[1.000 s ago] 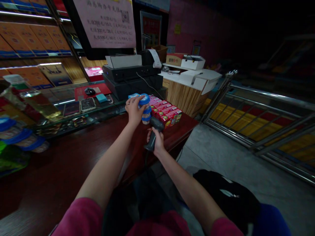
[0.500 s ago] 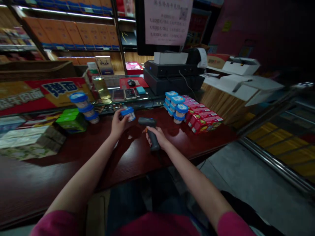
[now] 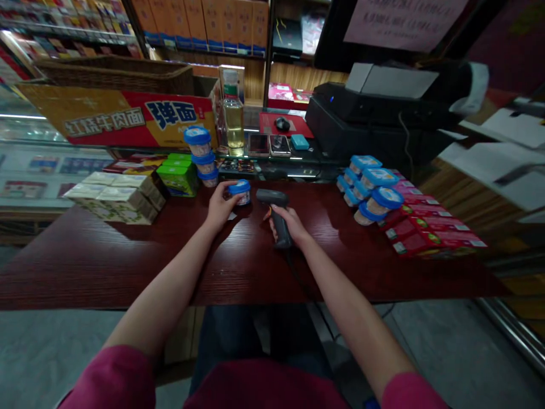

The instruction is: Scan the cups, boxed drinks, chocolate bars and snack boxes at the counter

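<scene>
My left hand [image 3: 222, 205] is closed around a small round tub with a blue lid [image 3: 240, 192], low over the dark red wooden counter [image 3: 238, 267]. In my right hand [image 3: 287, 223] is a grey barcode scanner [image 3: 272, 199], its head pointing left at the tub and a finger by its orange trigger. Behind my left hand rises a stack of blue-lidded tubs [image 3: 203, 157]. More tubs [image 3: 368, 182], round and square, stand to the right of the scanner.
Red boxes [image 3: 430, 227] lie at the right end. Green boxes [image 3: 177, 173] and pale cartons [image 3: 121, 196] are on the left. Farther back are a bottle [image 3: 234, 122], a mouse [image 3: 282, 123], two phones and a black cash register machine [image 3: 361, 122]. The scanner's cable hangs over the front edge.
The view has swung to the right-hand side's opposite, showing more of the left counter. My left hand has lowered the tub from a tilt to nearly upright. The scanner remains in my right hand.
</scene>
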The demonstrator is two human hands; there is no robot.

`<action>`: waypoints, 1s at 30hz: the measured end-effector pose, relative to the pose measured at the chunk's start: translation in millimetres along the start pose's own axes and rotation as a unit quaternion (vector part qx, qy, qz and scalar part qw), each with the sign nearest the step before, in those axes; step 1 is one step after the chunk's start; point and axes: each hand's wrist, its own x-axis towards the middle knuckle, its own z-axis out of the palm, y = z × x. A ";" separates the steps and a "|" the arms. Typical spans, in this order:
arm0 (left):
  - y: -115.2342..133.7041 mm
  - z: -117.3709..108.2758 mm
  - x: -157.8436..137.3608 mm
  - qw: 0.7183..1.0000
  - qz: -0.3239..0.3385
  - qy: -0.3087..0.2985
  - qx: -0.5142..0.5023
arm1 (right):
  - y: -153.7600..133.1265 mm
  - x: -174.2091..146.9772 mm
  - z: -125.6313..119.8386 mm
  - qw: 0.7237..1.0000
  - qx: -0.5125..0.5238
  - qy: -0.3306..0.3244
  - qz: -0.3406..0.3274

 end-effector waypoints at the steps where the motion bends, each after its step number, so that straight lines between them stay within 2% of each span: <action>1: 0.8 0.3 -0.3 1.000 0.002 -0.004 0.012 | -0.7 -0.1 0.6 1.000 0.000 0.000 0.008; 7: 3.7 -2.3 -3.4 0.998 0.014 -0.001 0.058 | -1.3 0.3 2.2 1.000 -0.002 -0.009 0.011; 10: 6.5 -10.6 -6.5 0.995 0.047 0.018 0.091 | -1.4 -2.1 1.0 1.000 0.000 -0.003 0.013; 14: 12.7 -34.0 -14.8 0.976 0.105 0.035 0.188 | -3.1 -5.4 0.9 1.000 0.005 0.006 0.021; 21: 15.3 -75.0 -21.7 0.934 0.124 0.087 0.325 | -3.7 -7.6 1.8 1.000 0.008 0.006 0.026; 24: 13.2 -80.4 -19.9 0.927 0.129 0.095 0.338 | -3.6 -8.0 1.3 1.000 0.007 0.004 0.025; 30: 7.9 -79.9 -15.0 0.935 0.137 0.089 0.315 | -3.2 -8.8 1.6 1.000 0.004 0.010 0.022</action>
